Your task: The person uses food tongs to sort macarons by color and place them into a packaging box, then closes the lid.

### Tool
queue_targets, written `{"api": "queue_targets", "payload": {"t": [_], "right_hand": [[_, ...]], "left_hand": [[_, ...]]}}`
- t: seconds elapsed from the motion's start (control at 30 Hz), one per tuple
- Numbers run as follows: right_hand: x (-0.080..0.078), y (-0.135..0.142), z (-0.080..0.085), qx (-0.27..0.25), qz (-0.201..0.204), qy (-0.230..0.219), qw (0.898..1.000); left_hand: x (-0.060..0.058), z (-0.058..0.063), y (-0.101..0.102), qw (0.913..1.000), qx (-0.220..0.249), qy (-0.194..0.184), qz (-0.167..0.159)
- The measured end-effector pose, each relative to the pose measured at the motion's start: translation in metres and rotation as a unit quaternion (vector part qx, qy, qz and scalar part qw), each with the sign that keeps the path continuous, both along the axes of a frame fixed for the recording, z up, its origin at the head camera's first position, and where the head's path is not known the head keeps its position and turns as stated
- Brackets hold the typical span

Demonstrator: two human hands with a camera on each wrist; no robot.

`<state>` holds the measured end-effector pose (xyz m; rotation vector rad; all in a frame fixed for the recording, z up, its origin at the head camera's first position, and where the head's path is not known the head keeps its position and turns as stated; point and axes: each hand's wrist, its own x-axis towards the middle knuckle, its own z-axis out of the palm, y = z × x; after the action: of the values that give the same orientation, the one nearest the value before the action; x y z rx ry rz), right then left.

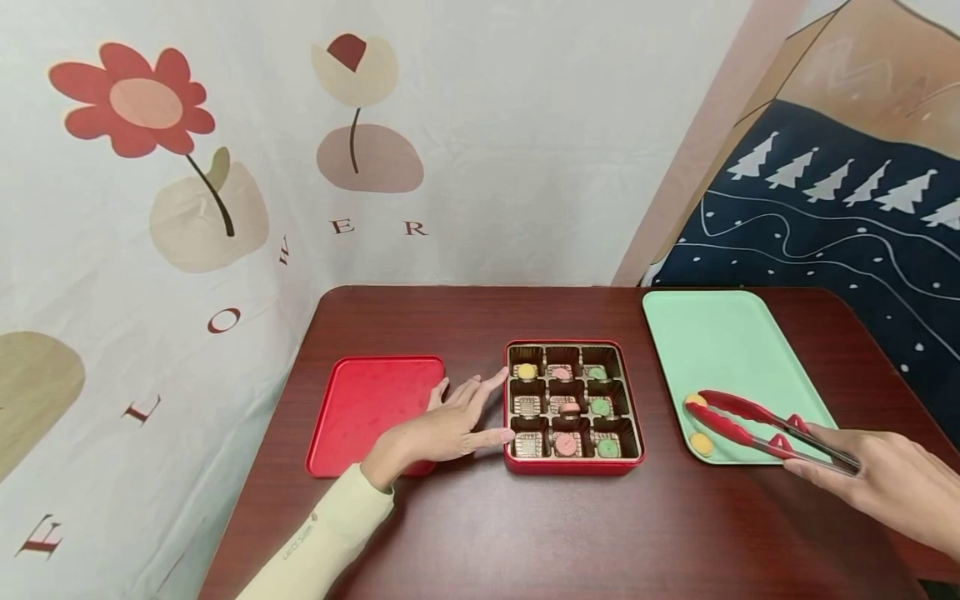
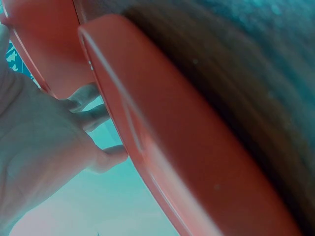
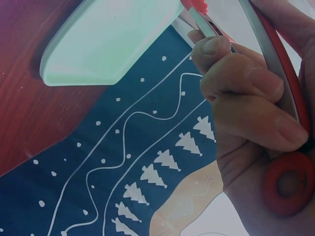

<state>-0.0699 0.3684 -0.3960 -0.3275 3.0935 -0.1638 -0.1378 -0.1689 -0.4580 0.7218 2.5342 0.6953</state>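
Note:
My left hand [image 1: 442,425], fingers spread, touches the left side of a red box [image 1: 573,468] with its fingertips and thumb. The box's gold-and-brown insert has rows of square compartments. Small macaron-like rounds lie in it: a yellow one [image 1: 527,372] at back left, pink ones [image 1: 567,445] down the middle column, green ones [image 1: 608,448] down the right. My right hand [image 1: 888,479] grips red-tipped metal tongs [image 1: 776,446]. Their tips stand around a yellow round [image 1: 696,401] on the green tray [image 1: 735,342]; whether they touch it I cannot tell. Another yellow round [image 1: 702,444] lies nearer me.
A red lid [image 1: 367,408] lies on the dark wooden table [image 1: 480,533], left of the box and partly under my left hand. Behind the table hangs a white cloth [image 1: 525,125] with flower prints. A dark blue cloth [image 1: 825,242] with white trees hangs at the right.

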Motion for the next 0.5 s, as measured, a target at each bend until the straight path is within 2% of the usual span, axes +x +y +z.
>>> {"api": "queue_targets", "payload": {"t": [0.17,0.5], "right_hand": [[0.0031,0.0004,-0.0012,-0.011,0.013,0.034,0.999],[0.0021,-0.0023,0.0031,-0.011,0.007,0.03,0.999]], "left_hand": [[0.0,-0.0005,0.0001,1.0,-0.006,-0.001,0.0],[0.0,-0.0005,-0.0001,1.0,-0.001,-0.003,-0.001]]}}
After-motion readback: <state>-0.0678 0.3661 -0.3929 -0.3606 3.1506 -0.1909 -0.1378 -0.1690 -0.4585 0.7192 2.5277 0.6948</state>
